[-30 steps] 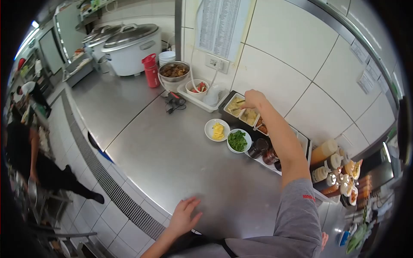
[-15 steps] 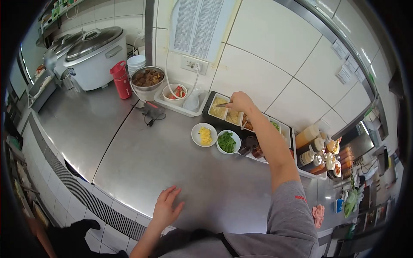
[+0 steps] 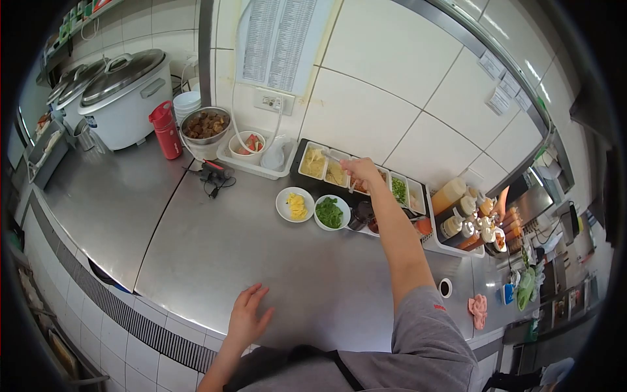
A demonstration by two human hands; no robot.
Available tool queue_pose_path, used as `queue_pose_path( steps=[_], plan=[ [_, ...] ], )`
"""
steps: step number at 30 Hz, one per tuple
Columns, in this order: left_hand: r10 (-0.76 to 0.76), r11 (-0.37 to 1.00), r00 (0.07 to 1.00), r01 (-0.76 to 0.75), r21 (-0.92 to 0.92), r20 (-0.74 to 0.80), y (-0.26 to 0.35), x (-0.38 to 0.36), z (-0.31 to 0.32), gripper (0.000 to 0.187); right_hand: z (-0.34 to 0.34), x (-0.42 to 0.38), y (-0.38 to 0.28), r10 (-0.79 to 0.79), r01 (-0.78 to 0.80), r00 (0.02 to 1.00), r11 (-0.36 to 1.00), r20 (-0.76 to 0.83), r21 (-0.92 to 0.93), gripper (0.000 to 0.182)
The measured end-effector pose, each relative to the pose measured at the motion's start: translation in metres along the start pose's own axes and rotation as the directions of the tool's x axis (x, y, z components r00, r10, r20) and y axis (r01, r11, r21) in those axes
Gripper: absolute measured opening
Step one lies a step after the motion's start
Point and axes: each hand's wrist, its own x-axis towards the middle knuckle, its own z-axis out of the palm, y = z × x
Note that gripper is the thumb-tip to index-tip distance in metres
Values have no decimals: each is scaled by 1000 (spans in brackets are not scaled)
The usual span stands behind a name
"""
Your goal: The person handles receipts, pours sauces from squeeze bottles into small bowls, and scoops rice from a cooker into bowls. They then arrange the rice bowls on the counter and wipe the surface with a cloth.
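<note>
Topping rack (image 3: 324,187), black, white inserts filled: set against the wall, from the view's centre towards 3 o'clock. Rice cooker (image 3: 124,104), white, lidded: placed at 10 o'clock. Red bottle (image 3: 166,136): stood upright just beside it. Steel bowl (image 3: 206,140), filled with brown pieces: same bearing, nearer centre. Left hand (image 3: 248,315): held at 7 o'clock, above the steel counter (image 3: 196,268), fingers and thumb spread apart. White plate (image 3: 282,209), yellow food; white bowl (image 3: 319,220), chopped greens: placed side by side before the rack. Right hand (image 3: 362,174): lowered over the middle inserts; its grip cannot be told. Squeeze bottles (image 3: 450,195): grouped at 3 o'clock. Pink cloth (image 3: 478,311): laid at 4 o'clock.
</note>
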Motion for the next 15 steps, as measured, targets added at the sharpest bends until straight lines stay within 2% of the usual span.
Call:
queue_pose_path(
  steps=[1,2,3,5,6,8,10,12,14,15],
  plan=[
    [8,1000,1000,-8,-1,7,1,-1,0,42,-2,-13,-9,85,-90,996,969,29,228,32],
    [4,1000,1000,-4,8,16,2,-1,0,43,-4,-21,-14,158,-175,985,880,74,442,30],
    [3,1000,1000,-3,18,25,4,-2,0,43,-6,-22,-13,162,-172,985,878,62,446,30],
    [21,1000,999,-22,18,39,6,-3,3,44,-16,-24,-12,51,-147,987,652,151,744,33],
    [27,999,999,-28,21,47,7,-3,3,44,-25,-26,-9,61,-142,989,646,135,750,33],
    [46,999,997,-46,4,68,10,-1,5,44,-52,-44,-16,-171,-142,958,415,230,899,28],
    [58,998,991,-56,-22,119,14,-2,10,43,-78,-82,-37,-83,29,997,267,-7,963,32],
    [69,997,990,-64,-43,121,19,-1,15,43,-124,-123,-29,-123,129,987,227,-103,965,34],
    [88,995,978,-77,-68,188,23,0,21,43,-173,-164,6,-273,191,953,208,-131,959,28],
    [101,993,975,-87,-83,197,26,2,26,43,-191,-193,17,-225,206,962,218,-156,954,34]
  ],
)
